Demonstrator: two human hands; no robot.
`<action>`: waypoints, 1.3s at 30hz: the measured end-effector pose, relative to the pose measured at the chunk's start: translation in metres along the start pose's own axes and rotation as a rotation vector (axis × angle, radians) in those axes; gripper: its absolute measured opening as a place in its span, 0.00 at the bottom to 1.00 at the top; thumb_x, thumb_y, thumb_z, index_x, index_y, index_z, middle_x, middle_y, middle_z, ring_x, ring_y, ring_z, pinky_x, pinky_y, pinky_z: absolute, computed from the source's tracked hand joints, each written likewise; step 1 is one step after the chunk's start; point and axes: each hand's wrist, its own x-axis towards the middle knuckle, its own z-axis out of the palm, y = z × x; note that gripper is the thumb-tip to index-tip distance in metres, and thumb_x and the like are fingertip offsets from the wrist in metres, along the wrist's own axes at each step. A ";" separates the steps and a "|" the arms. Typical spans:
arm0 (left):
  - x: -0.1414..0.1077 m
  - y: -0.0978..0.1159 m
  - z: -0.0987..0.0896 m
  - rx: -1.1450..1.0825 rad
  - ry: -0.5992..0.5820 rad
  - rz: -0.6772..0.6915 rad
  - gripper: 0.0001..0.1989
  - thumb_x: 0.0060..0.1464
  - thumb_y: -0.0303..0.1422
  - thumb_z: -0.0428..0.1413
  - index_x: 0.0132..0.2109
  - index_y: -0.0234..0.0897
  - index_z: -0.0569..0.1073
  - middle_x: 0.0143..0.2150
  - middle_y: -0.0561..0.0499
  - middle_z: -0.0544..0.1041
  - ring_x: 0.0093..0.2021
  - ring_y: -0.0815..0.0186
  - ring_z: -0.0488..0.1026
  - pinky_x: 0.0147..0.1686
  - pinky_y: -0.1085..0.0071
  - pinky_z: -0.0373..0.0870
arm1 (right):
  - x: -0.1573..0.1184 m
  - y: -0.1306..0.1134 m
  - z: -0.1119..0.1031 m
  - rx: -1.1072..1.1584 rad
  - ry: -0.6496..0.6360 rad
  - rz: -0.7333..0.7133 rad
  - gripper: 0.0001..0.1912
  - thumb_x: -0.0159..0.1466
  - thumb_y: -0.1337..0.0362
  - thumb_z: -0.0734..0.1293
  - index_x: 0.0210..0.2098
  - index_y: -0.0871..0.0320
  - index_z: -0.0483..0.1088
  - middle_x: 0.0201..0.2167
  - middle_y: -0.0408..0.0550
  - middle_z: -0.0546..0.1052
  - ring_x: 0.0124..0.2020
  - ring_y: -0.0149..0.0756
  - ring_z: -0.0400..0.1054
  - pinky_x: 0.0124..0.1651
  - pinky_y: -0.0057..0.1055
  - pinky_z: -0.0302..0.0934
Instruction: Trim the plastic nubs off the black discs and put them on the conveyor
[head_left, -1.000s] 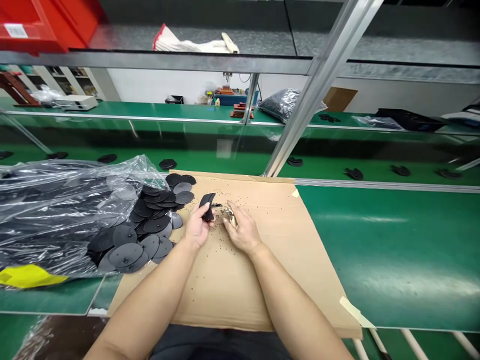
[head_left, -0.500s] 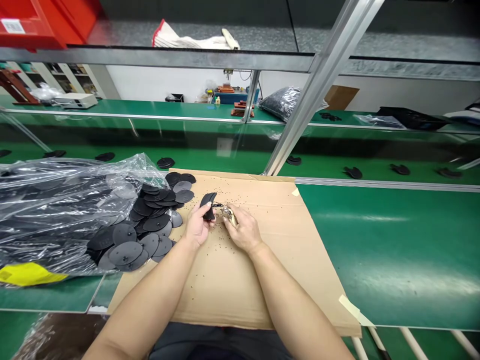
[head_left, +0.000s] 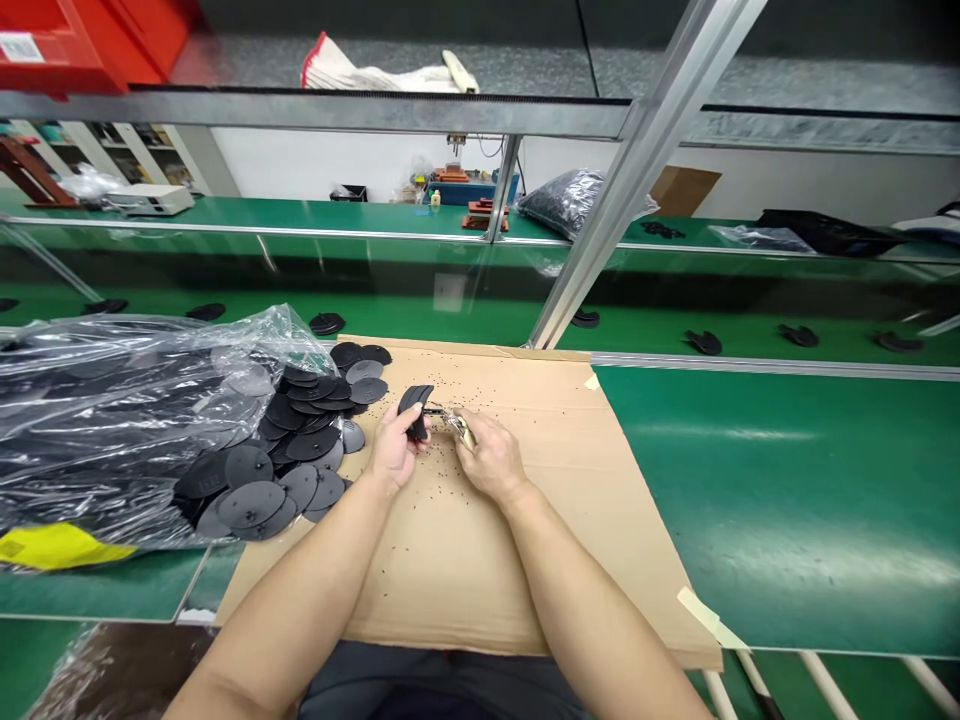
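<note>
My left hand [head_left: 395,450] is closed round a small stack of thin black plastic discs [head_left: 415,411], held tilted up on edge above the cardboard. In my right hand [head_left: 491,458] is a pair of small cutting pliers [head_left: 456,424] with pale handles, gripped in the closed fingers. The pliers' dark tip points left and reaches the right side of the discs; whether its jaws are closed I cannot make out. Tiny dark bits [head_left: 442,489] lie scattered on the cardboard sheet [head_left: 592,520] beneath both hands.
A heap of loose black discs [head_left: 255,505] spills from a clear plastic bag [head_left: 112,420] at left. Behind, several black pieces [head_left: 703,343] sit spaced along a green belt [head_left: 405,322]. A slanting metal post [head_left: 600,230] rises behind the cardboard. Tape [head_left: 709,615] lies at its front right corner.
My right thumb and fingers have shifted slightly to the right on the pliers, and more of the handle shows. The black pieces on the belt have moved a little left. My left hand stays nearly still.
</note>
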 end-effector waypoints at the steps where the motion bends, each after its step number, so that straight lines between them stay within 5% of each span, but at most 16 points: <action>1: 0.000 -0.001 0.000 0.013 0.006 0.016 0.20 0.41 0.37 0.64 0.37 0.38 0.62 0.23 0.55 0.71 0.18 0.73 0.64 0.16 0.79 0.54 | 0.000 0.000 0.000 -0.016 -0.008 0.007 0.20 0.61 0.66 0.61 0.53 0.57 0.68 0.43 0.51 0.78 0.44 0.42 0.70 0.50 0.36 0.64; 12: 0.001 -0.004 0.000 0.080 0.045 0.072 0.21 0.41 0.39 0.64 0.38 0.38 0.63 0.23 0.55 0.71 0.18 0.73 0.64 0.16 0.79 0.54 | 0.003 -0.002 -0.005 -0.088 -0.117 0.120 0.20 0.58 0.70 0.61 0.49 0.52 0.71 0.40 0.49 0.78 0.39 0.42 0.72 0.42 0.35 0.66; 20: 0.000 -0.006 0.004 0.011 -0.030 0.165 0.22 0.44 0.38 0.64 0.43 0.40 0.63 0.30 0.54 0.72 0.26 0.68 0.73 0.25 0.73 0.68 | 0.002 -0.001 -0.001 0.242 -0.054 0.171 0.14 0.60 0.67 0.60 0.43 0.52 0.72 0.37 0.44 0.78 0.37 0.37 0.71 0.41 0.32 0.66; 23: 0.002 -0.004 0.004 -0.011 -0.016 0.191 0.23 0.42 0.36 0.66 0.43 0.40 0.65 0.32 0.56 0.71 0.24 0.74 0.70 0.23 0.77 0.65 | 0.003 -0.002 -0.003 0.264 -0.020 0.197 0.13 0.59 0.65 0.62 0.42 0.53 0.72 0.37 0.44 0.77 0.38 0.38 0.70 0.43 0.34 0.65; 26: 0.004 -0.001 0.002 -0.039 0.008 0.160 0.20 0.41 0.31 0.67 0.40 0.38 0.68 0.29 0.57 0.69 0.22 0.78 0.65 0.19 0.81 0.58 | 0.003 -0.002 -0.004 0.242 -0.018 0.224 0.14 0.59 0.65 0.62 0.44 0.53 0.71 0.39 0.45 0.77 0.40 0.39 0.70 0.44 0.36 0.65; 32: 0.004 0.008 0.001 -0.182 -0.009 0.035 0.16 0.44 0.27 0.62 0.41 0.40 0.69 0.37 0.52 0.75 0.33 0.69 0.73 0.26 0.75 0.68 | 0.001 0.001 0.002 0.193 -0.029 0.199 0.19 0.58 0.63 0.64 0.50 0.54 0.70 0.47 0.50 0.76 0.47 0.42 0.70 0.52 0.40 0.64; 39: 0.005 0.008 -0.003 -0.189 -0.032 -0.127 0.14 0.46 0.26 0.61 0.42 0.38 0.69 0.29 0.54 0.71 0.19 0.76 0.62 0.14 0.81 0.50 | -0.001 -0.006 0.000 0.179 -0.105 0.107 0.22 0.58 0.65 0.64 0.52 0.55 0.69 0.46 0.50 0.77 0.47 0.42 0.70 0.51 0.38 0.64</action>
